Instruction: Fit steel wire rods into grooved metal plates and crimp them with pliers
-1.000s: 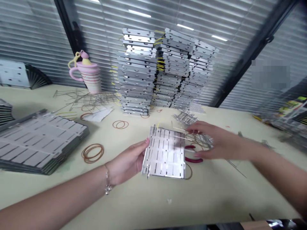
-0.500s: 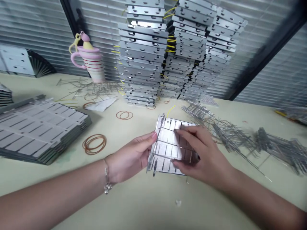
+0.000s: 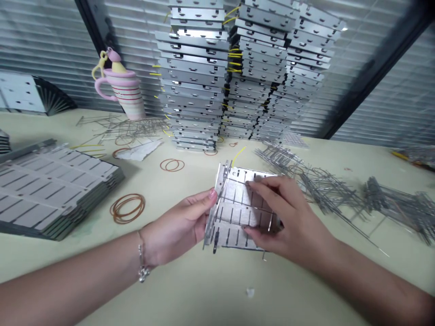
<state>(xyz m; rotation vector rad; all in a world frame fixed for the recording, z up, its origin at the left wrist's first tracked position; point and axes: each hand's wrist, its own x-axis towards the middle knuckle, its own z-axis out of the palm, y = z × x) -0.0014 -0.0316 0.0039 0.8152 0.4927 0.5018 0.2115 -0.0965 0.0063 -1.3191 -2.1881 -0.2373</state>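
Note:
A slotted metal plate [image 3: 234, 206] with a raised edge strip is tilted above the table. My left hand [image 3: 190, 217] grips its left edge, thumb on the near face, with the other fingers partly hidden behind. Thin metal rods [image 3: 249, 205] run across the plate's face. Curled over the right part of the plate, my right hand [image 3: 288, 217] has thumb and index fingertips apart, each on a rod. Its remaining fingers and the plate's right end are mostly hidden. A yellow wire [image 3: 239, 155] sticks up behind the plate's top edge.
Tall stacks of metal plates [image 3: 193, 86] stand at the back. More slotted plates [image 3: 50, 185] are piled at left, near orange rings [image 3: 127, 208]. Loose metal rods [image 3: 326, 185] lie at right, others [image 3: 129, 127] beside a pink-rimmed cup [image 3: 125, 90]. A white scrap [image 3: 250, 292] lies in front.
The view has shifted slightly, so most things appear a little further left. Both hands keep nearly the same hold on the plate and rods.

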